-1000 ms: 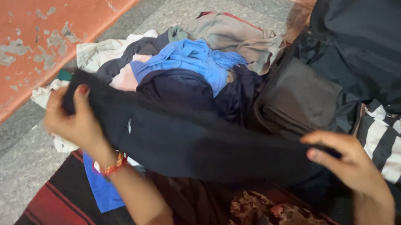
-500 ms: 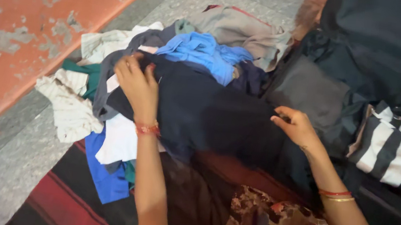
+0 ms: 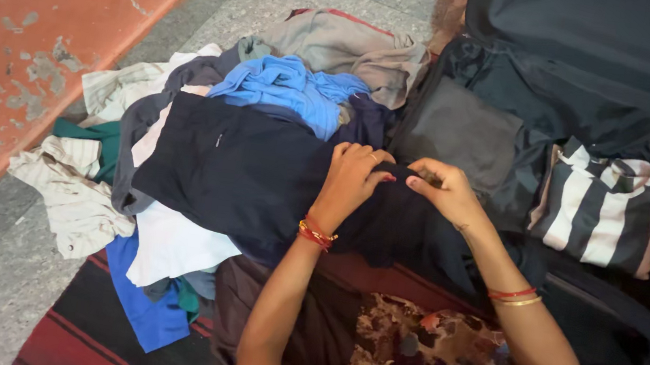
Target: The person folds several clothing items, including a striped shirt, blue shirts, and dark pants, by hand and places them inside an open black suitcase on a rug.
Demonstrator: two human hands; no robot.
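A dark navy garment [image 3: 244, 173] lies spread flat over a heap of clothes in front of me. My left hand [image 3: 351, 179] and my right hand [image 3: 442, 189] meet at its right end, fingers pinching the dark cloth close together. A light blue garment [image 3: 287, 88] and a beige one [image 3: 340, 46] sit on the heap just beyond. Both wrists wear red and gold bangles.
An open black suitcase [image 3: 599, 67] lies to the right with a folded black-and-white striped garment [image 3: 603, 210] and a grey folded piece [image 3: 461, 133] inside. White, green and blue clothes [image 3: 152, 269] spill left onto the stone floor. An orange wall [image 3: 23, 42] runs along the left. A red-striped dark mat [image 3: 88, 327] lies under me.
The dark garment was held stretched in the air, then laid down over the pile. My left hand moved from its left end across to the right end, beside my right hand.
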